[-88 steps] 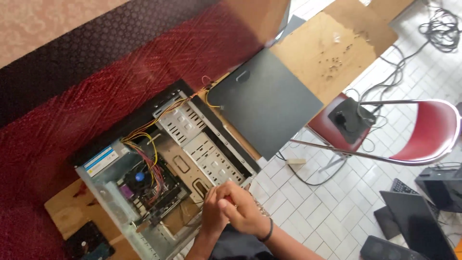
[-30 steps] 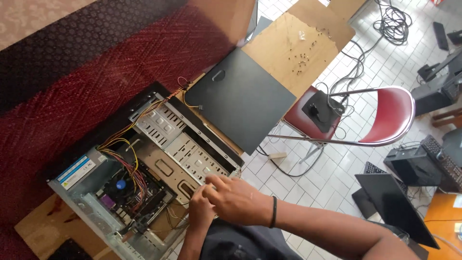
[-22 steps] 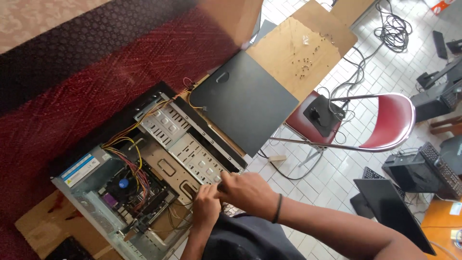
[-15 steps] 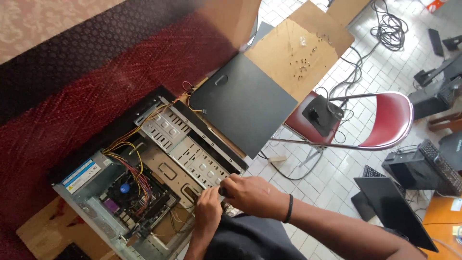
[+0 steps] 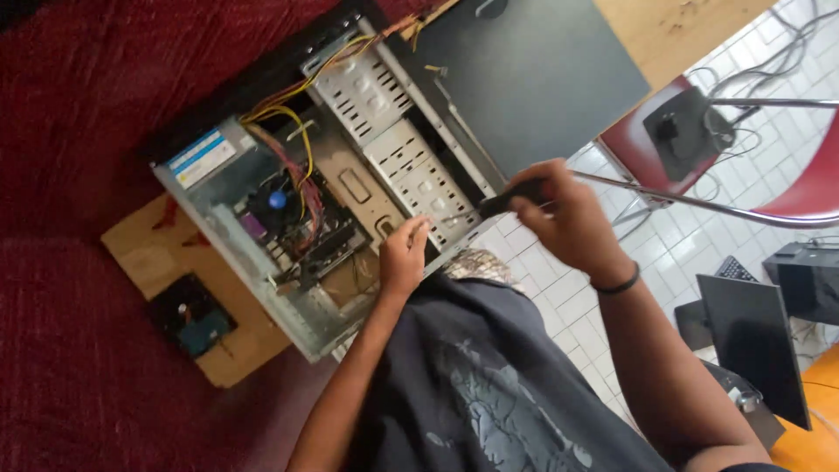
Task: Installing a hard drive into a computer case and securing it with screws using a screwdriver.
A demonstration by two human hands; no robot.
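Gripping a black-handled screwdriver (image 5: pixel 511 197), the right hand (image 5: pixel 568 223) sits at the open case's (image 5: pixel 262 253) perforated steel drive cage (image 5: pixel 411 170); left hand (image 5: pixel 404 255) presses curled fingers beside it. Moments ago both hands huddled together; now they're apart.

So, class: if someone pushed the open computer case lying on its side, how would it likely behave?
The computer case would probably slide rather than tip, since it lies flat on its broad side. It is likely stiff, being sheet metal. Its loose coloured wires would probably flop.
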